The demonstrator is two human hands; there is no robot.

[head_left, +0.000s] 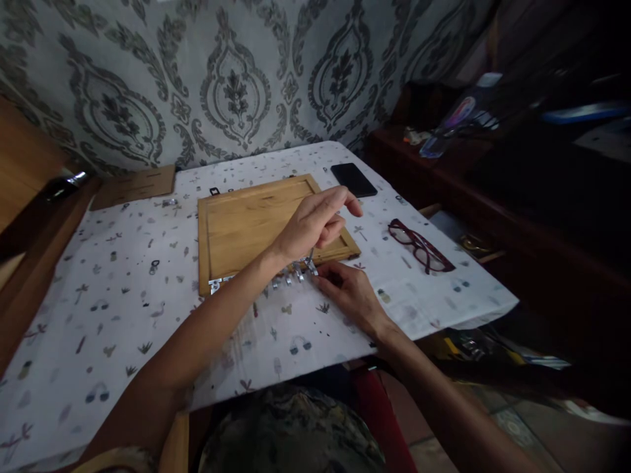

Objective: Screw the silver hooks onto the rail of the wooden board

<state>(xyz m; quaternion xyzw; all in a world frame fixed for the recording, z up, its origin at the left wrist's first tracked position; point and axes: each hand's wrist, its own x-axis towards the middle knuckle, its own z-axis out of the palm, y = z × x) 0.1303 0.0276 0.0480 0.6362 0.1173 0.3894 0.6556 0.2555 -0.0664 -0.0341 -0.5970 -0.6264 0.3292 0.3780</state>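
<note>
A framed wooden panel [246,226] lies flat on the table, with several small shiny metal clips [299,271] along its near edge. Above that edge is my left hand [315,223], its fingers curled and the index finger bent forward. A thin metal shaft [311,253] shows beneath it; what the fingers hold is hidden by the hand itself. My right hand [352,292] rests on the tablecloth at the near right, thumb and fingertips pinched on the end of the rightmost metal clip [311,265].
Red-framed glasses [421,246] and a black phone [353,179] lie right of the panel. A brown cardboard piece [135,187] is at the back left. Small metal bits [154,265] dot the patterned tablecloth [197,368]. A plastic bottle [456,118] stands on dark furniture at right.
</note>
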